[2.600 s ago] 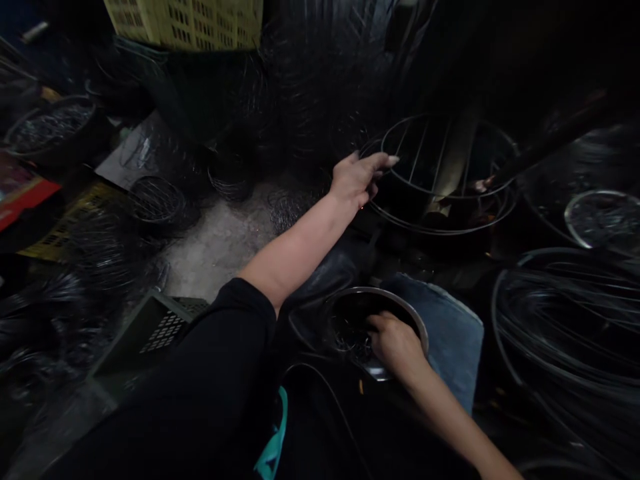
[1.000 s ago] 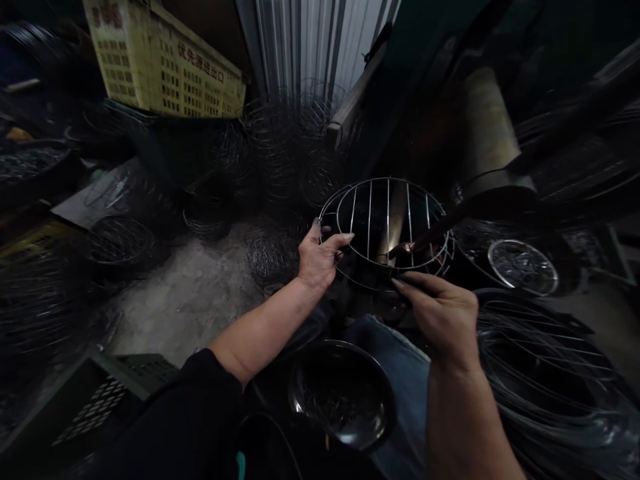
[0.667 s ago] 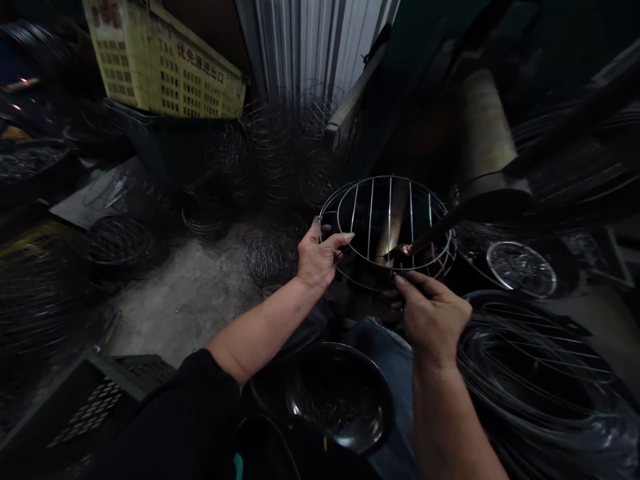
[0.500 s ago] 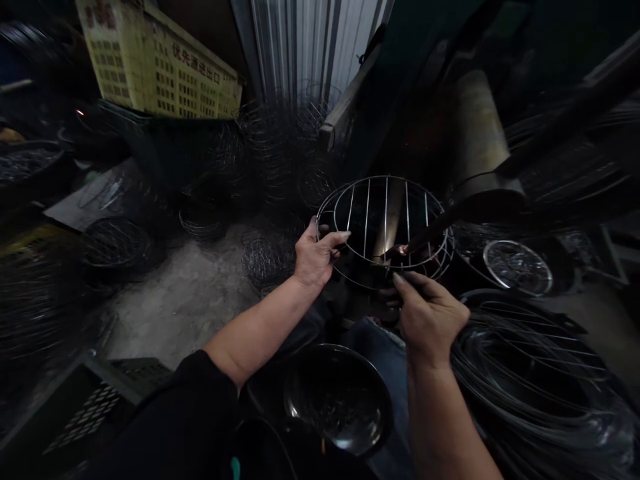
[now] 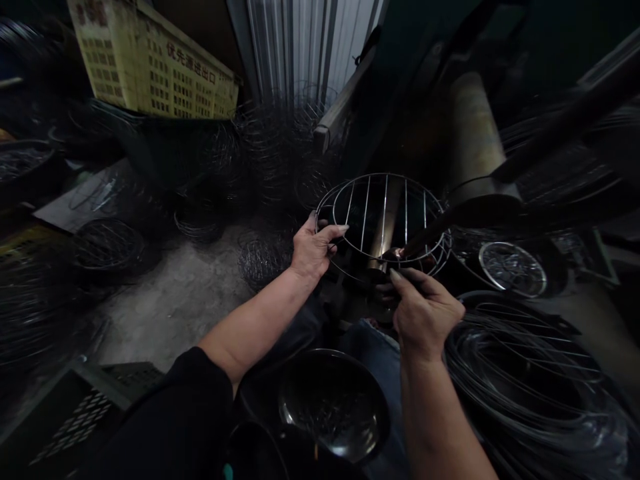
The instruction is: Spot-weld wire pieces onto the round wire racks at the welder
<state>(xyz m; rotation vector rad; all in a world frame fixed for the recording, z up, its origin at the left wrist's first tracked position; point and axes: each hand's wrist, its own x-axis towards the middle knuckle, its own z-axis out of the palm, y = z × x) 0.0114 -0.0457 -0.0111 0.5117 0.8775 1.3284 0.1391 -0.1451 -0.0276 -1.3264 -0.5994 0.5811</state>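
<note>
A round wire rack (image 5: 385, 210) with parallel bars across its top ring and a second, wider ring is held up in front of me. My left hand (image 5: 313, 247) grips its left side, thumb laid over the rim. Close under the near rim, my right hand (image 5: 425, 307) is closed in a pinch; whatever is between its fingertips is too small and dark to make out. Just above those fingertips, the coppery tip of a dark metal arm (image 5: 397, 253) meets the near rim. A pale metal bar (image 5: 384, 241) shows below the rack.
A dark bowl (image 5: 373, 400) of small metal pieces rests by my lap. Coiled wire (image 5: 475, 373) lies right, near a container (image 5: 513, 269) of shiny pieces. A yellow crate (image 5: 155, 73) stands back left, a green crate (image 5: 115, 390) front left. Stacked wire racks (image 5: 263, 160) fill the background.
The whole view has shifted slightly. Both hands keep their grip, and the rack stays almost in place, its near rim still at the metal arm's tip.
</note>
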